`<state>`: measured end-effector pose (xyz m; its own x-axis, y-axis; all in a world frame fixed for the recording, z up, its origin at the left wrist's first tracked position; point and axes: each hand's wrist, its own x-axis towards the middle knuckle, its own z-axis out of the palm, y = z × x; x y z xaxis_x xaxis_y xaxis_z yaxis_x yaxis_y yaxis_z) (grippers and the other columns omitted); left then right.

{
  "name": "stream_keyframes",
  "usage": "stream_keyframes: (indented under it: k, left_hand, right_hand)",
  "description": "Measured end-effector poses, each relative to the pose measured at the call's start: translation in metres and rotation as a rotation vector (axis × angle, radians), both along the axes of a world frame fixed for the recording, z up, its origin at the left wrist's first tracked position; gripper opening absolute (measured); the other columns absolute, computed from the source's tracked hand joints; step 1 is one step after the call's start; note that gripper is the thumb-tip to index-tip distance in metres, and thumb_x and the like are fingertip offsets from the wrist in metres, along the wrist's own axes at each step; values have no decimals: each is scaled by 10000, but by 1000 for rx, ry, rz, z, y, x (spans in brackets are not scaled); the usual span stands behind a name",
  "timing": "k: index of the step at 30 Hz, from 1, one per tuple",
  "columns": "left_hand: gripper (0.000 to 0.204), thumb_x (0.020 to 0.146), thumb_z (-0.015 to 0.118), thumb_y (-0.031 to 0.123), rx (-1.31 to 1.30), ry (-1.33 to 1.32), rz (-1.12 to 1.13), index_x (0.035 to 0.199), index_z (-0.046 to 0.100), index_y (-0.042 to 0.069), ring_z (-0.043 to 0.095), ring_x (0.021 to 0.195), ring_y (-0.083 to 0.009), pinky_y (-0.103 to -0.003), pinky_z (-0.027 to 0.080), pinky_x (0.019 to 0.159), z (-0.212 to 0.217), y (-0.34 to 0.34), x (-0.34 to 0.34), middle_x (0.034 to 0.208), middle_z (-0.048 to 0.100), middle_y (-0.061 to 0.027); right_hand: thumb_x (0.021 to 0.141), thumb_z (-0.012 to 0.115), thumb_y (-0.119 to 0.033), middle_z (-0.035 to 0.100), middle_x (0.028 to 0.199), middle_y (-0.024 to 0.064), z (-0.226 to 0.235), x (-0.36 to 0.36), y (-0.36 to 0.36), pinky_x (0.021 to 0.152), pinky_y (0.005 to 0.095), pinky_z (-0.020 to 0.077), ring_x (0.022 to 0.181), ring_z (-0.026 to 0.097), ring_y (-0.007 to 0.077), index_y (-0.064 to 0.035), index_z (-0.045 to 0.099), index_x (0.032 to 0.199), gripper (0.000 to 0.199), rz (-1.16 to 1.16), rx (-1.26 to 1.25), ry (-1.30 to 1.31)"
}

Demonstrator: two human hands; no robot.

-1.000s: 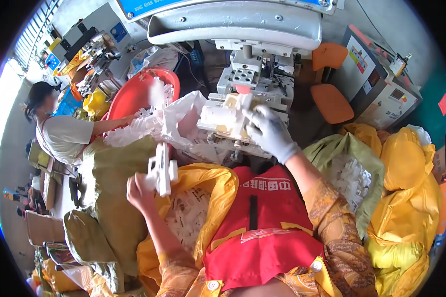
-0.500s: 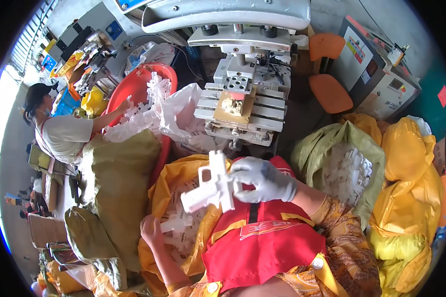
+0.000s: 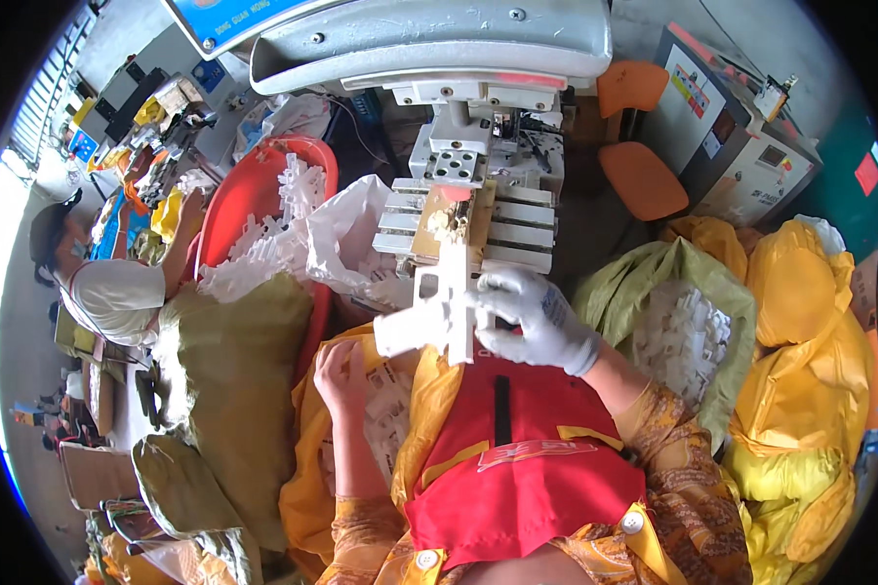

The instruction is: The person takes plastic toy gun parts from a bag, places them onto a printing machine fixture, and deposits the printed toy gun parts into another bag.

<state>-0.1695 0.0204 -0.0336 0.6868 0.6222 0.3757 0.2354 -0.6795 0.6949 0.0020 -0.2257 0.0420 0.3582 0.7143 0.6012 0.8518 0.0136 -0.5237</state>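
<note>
My gloved right hand is closed on a white plastic toy pistol, which stands upright in front of the machine, its grip pointing left. My bare left hand is over the edge of a yellow bag, fingers curled together; whatever they may hold is hidden. Several white plastic parts lie in that bag. Just beyond the pistol's top end is the fixture on the brown plate of the printing machine's slotted table, with a pink pad above it.
A red tub of white parts stands at left, beside a full olive sack. Another person works beyond it. At right are an open green sack of white parts, yellow bags and an orange chair.
My right hand has carried the toy pistol forward toward the machine's fixture. My left hand has risen from inside the yellow bag, and the white part beside it no longer shows.
</note>
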Motion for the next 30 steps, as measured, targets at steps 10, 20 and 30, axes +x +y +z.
stream_keyframes:
  k: [10, 20, 30]
  left_hand:
    - [70, 804, 614, 29, -9, -134, -115, 830, 665, -13, 624, 823, -220, -318, 485, 774, 22, -19, 40, 868, 665, -99]
    - [185, 861, 563, 114, 174, 85, -189, 875, 658, -45, 615, 753, -258, -356, 496, 722, -11, -11, 33, 850, 660, -122]
    - [195, 859, 569, 141, 211, 243, -292, 868, 651, -35, 607, 728, -272, -359, 489, 699, -20, -48, 20, 805, 638, -144]
  right_hand:
    - [732, 667, -178, 569, 1070, 130, -10, 89, 29, 831, 382, 470, 920, 585, 302, -158, 640, 1121, 391, -269, -282, -182]
    - [724, 678, -148, 548, 1114, 120, -91, -9, -76, 807, 416, 475, 970, 574, 287, -134, 633, 1034, 314, -392, 249, -97]
    - [672, 678, -254, 558, 1118, 198, -377, 45, -399, 901, 445, 404, 1062, 501, 331, -69, 526, 1201, 580, -1761, -133, 616]
